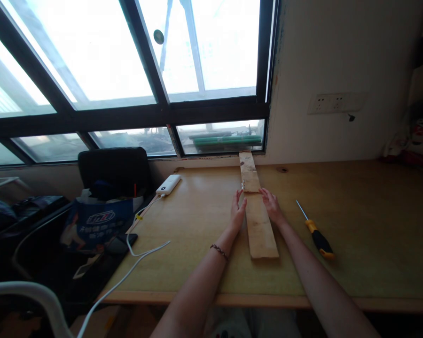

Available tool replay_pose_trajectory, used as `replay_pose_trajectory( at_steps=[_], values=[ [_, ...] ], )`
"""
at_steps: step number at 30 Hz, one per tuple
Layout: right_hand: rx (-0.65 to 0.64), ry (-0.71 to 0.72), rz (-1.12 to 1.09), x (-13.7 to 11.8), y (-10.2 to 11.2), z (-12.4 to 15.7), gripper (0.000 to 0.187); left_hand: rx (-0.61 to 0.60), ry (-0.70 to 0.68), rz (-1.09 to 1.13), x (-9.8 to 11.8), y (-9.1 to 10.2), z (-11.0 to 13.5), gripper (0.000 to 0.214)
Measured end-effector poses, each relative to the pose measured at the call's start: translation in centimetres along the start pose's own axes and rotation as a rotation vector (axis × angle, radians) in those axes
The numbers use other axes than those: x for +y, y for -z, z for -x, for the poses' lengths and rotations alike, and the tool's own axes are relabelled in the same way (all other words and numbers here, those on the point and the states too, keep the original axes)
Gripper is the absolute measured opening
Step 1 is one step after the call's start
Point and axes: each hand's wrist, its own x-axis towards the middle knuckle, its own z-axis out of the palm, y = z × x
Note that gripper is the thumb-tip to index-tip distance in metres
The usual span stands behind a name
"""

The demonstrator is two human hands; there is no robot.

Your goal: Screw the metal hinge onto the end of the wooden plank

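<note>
Two narrow wooden boards lie end to end on the table: a far board [248,171] reaching to the window sill and a near board [261,230] pointing toward me. Their ends meet at a seam between my hands. Along the left edge by that seam is a small shiny metal piece [243,184], too small to make out. My left hand [238,211] rests at the boards' left side, fingers extended near the metal piece and thumb apart. On the opposite side, my right hand [272,206] has its fingers stretched out, fingertips at the right edge by the seam.
A yellow-and-black screwdriver [320,239] lies to the right on the table [204,263]. At the left are a white power bank [168,185] with a white cable [129,234], and a black chair [114,169] with a blue bag [98,223]. A window stands behind.
</note>
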Motion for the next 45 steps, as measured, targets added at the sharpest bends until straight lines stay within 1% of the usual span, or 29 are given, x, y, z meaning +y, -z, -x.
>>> replay_pose_trajectory(
  at_steps=[5,11,19,24,27,30,34,37,40,45],
  values=[
    [0.007,0.031,0.007,-0.3,0.1,0.1,0.046,0.028,-0.005,-0.036,0.3,0.0,0.1,0.053],
    [-0.004,0.030,0.039,-0.1,0.0,0.0,0.045,-0.005,-0.005,-0.017,0.1,-0.1,0.0,0.053],
    [-0.001,0.035,0.047,-0.1,0.1,0.0,0.045,-0.011,0.008,-0.002,0.0,-0.1,-0.1,0.054],
    [0.039,0.003,0.012,-0.1,0.0,0.1,0.048,0.005,-0.004,-0.036,0.4,-0.1,0.2,0.052],
    [0.065,-0.064,-0.086,-0.1,-0.1,0.2,0.055,0.017,-0.031,-0.082,0.5,0.0,0.3,0.051],
    [0.039,-0.118,-0.175,-0.1,-0.1,0.2,0.059,0.017,-0.067,-0.153,1.1,0.3,0.4,0.050],
    [0.022,-0.123,-0.208,-0.3,-0.1,0.2,0.061,-0.015,-0.207,-0.289,2.8,0.9,0.5,0.042],
    [0.022,-0.108,-0.205,-0.6,0.0,0.2,0.061,-0.036,-0.252,-0.396,4.0,1.0,0.5,0.032],
    [0.022,-0.100,-0.208,-0.8,0.0,0.1,0.061,-0.071,-0.254,-0.504,4.7,0.5,0.4,0.028],
    [0.030,-0.073,-0.139,-0.5,-0.1,0.0,0.063,-0.195,-0.311,-0.602,5.0,-1.3,-0.1,0.017]
  ],
)
